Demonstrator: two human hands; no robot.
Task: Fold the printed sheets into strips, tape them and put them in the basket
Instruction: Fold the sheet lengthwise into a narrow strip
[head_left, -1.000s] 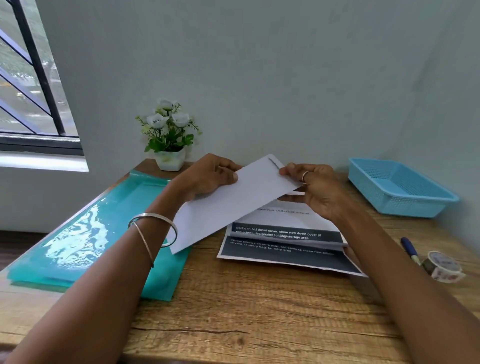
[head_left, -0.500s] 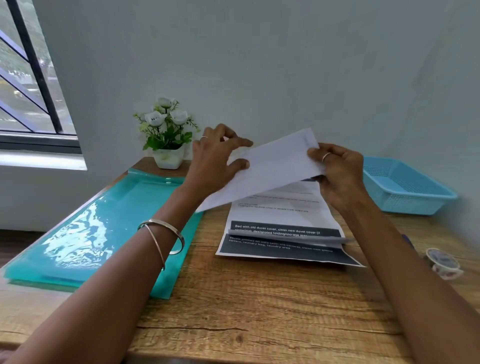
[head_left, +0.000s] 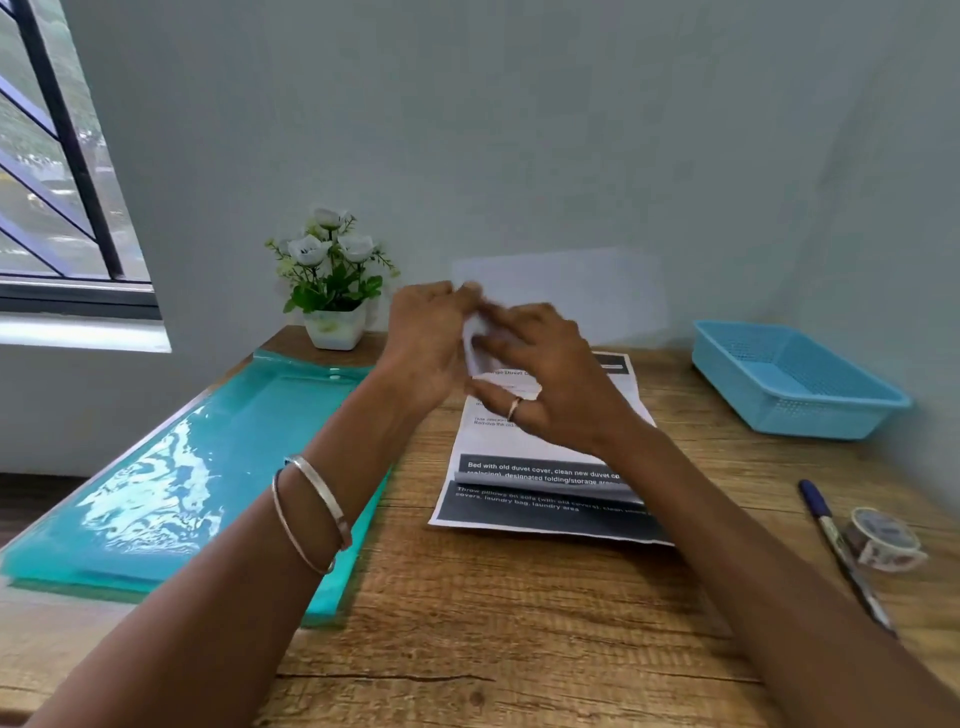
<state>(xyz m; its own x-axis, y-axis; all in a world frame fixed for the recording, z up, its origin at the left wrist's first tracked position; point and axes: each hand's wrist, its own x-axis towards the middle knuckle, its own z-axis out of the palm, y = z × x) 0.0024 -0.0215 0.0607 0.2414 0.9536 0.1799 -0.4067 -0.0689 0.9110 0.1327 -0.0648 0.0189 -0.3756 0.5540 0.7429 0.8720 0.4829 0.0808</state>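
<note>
Both hands meet above the table: the left hand (head_left: 426, 343) and right hand (head_left: 540, 384) pinch a blurred white sheet (head_left: 566, 291) held upright, hiding part of the printed sheets (head_left: 540, 493) lying flat on the grained wooden table (head_left: 493, 623). A perforated blue basket (head_left: 795, 379) stands right, tape roll (head_left: 883, 538) and pen (head_left: 836, 545) nearer.

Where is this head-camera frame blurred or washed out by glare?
Head view: motion blur smears both the left hand and right hand, and the held sheet is a faint ghost against the wall; window glare streaks the teal folder; the printed sheets on the table stay readable.
</note>
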